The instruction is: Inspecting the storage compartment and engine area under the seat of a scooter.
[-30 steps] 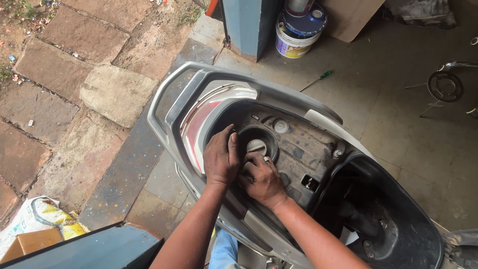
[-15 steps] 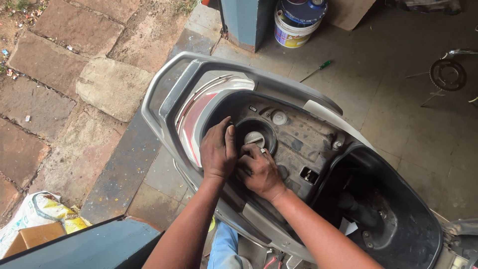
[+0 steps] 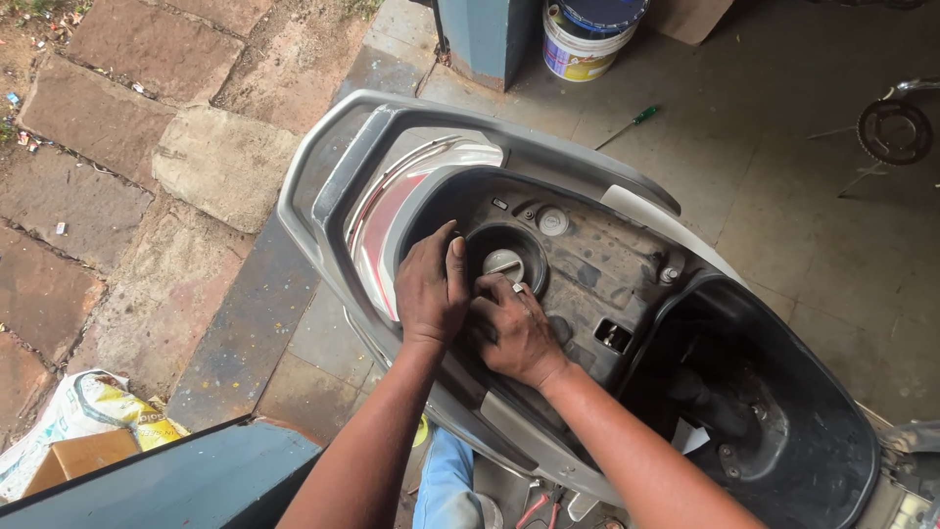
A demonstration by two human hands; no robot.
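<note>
Fuel cap (image 3: 504, 263), round, pale metal, sat flat in dark circular well (image 3: 507, 257) near middle of open scooter body (image 3: 587, 264); no clear long axis. Left hand (image 3: 431, 289) lay palm-down on well's left rim, fingers pressed together, thumb raised. Right hand (image 3: 511, 328) curled at near rim, fingers bent toward cap, grip hidden, cannot tell. Grimy grey plastic tray, smooth silver grab rail (image 3: 338, 167) at far left. Deep black storage bin (image 3: 774, 411) right. Open concrete floor (image 3: 783, 186) beyond, green screwdriver (image 3: 629, 123) lying there.

Soft daylight, sharp picture. It is brighter left of the scooter (image 3: 587, 294), darker inside its deep black tub.
</note>
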